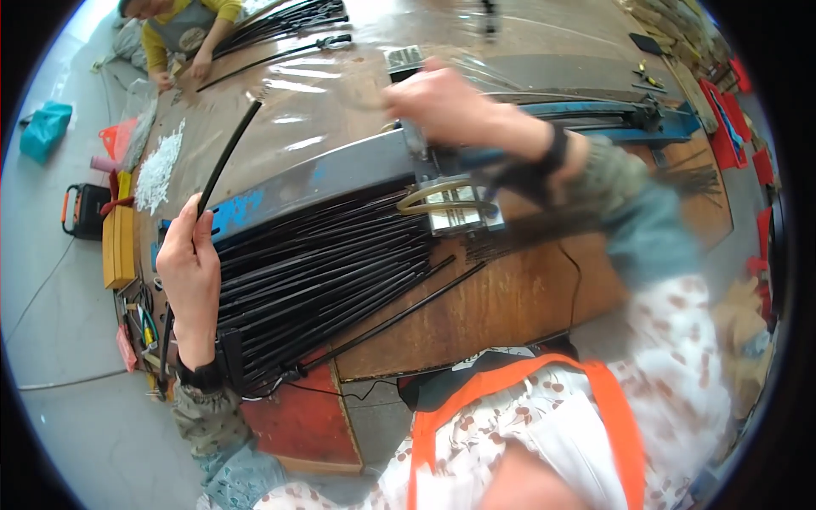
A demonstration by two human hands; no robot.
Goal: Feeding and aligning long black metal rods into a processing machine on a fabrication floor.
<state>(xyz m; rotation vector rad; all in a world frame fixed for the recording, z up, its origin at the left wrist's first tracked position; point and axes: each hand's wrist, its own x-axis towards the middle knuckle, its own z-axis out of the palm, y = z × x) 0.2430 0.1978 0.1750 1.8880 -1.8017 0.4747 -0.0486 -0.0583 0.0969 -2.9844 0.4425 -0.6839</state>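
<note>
My left hand (189,268) is closed around a long black cable (224,161). It slants upward over the left end of a grey and blue metal bench fixture (319,174). My right hand (446,104) is raised above the middle of the fixture, its fingers curled in and smeared by motion. Whatever it grips cannot be made out, though a faint pale curve shows beside its fingertips. Below lies a thick bundle of black cables (331,272) along the fixture's near side. A small metal block (455,219) with a yellowish hose loop (425,200) sits under my right forearm.
Across the table a person in yellow sleeves (223,27) handles more black cables (280,58). White small pieces (160,170) are heaped at the left. A yellow box (119,246) stands by the left edge, and red bins (722,127) line the far right.
</note>
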